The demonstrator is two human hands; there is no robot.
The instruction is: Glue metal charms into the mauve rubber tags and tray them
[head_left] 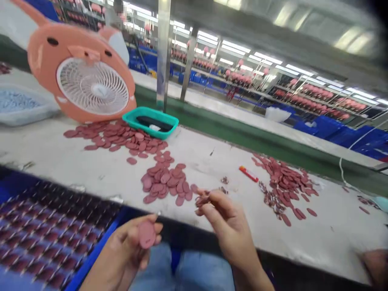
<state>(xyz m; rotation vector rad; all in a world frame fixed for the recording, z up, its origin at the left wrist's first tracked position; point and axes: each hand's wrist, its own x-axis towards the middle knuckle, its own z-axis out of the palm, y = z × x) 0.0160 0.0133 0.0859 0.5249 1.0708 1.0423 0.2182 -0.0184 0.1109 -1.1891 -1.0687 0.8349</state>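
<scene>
Pinched reddish scraps [202, 201] — blurred

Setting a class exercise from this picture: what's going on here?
A person at a white workbench holds a flat, oval, dark-pink piece in the left hand, while the right hand pinches small reddish scraps. Loose piles of matching oval pieces lie on the bench, next to a blue tray filled with rows of dark pieces.

Bare hands [230, 230], blue denim jeans [182, 268]
</scene>
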